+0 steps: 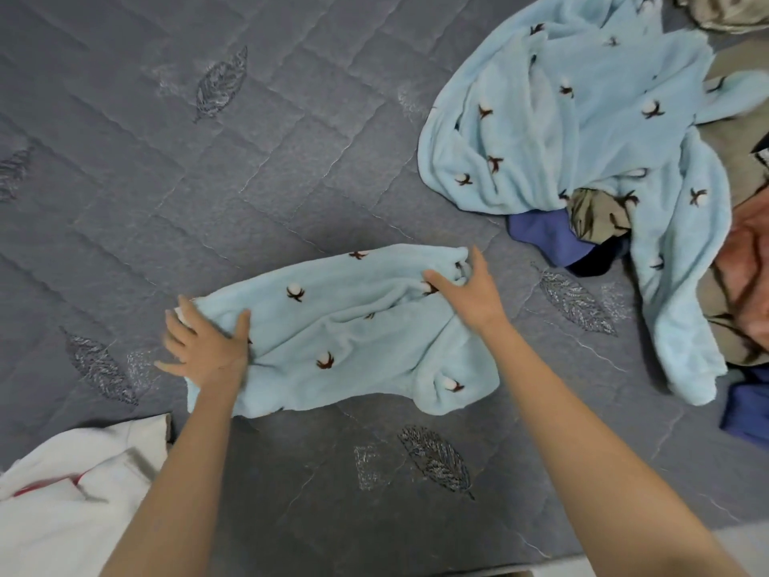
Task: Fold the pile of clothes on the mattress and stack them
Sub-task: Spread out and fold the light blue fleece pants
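Under left hand (208, 351) and right hand (470, 293), pale-blue fleece garment (353, 326)

You look straight down onto a grey quilted mattress (291, 152), which fills nearly all of your view. Its cover is stitched in thin wavy lines that cross and break the surface into slanted blocks. Dark embroidered leaves (220, 83) are scattered across it, each with a fainter, paler patch of thread just beside it. At the lower right corner the mattress ends, and a pale strip (740, 553) shows beyond its edge; you cannot tell what it is. The light falls soft and even, cool in tone.
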Demonstrator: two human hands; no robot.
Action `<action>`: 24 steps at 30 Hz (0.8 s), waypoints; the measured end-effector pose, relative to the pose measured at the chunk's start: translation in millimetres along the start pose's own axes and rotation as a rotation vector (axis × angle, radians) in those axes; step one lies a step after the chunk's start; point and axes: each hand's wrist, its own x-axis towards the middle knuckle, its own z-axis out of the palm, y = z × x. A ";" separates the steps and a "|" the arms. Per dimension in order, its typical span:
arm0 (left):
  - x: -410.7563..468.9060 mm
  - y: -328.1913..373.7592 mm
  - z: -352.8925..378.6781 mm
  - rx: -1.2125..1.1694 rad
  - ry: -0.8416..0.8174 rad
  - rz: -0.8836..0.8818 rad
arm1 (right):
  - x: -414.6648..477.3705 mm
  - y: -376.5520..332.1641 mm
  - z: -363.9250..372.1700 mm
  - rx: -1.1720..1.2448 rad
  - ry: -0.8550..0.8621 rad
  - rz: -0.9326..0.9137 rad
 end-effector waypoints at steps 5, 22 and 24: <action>6.0 1.2 -12.1 -0.110 0.027 -0.001 | -12.0 8.1 2.6 0.015 0.132 -0.036; -101.9 180.4 33.0 -0.416 -0.371 1.069 | -26.7 31.5 -15.5 0.331 0.184 -0.117; -101.7 184.6 34.2 -0.230 -0.343 1.077 | -26.3 31.6 -19.6 0.390 0.213 -0.082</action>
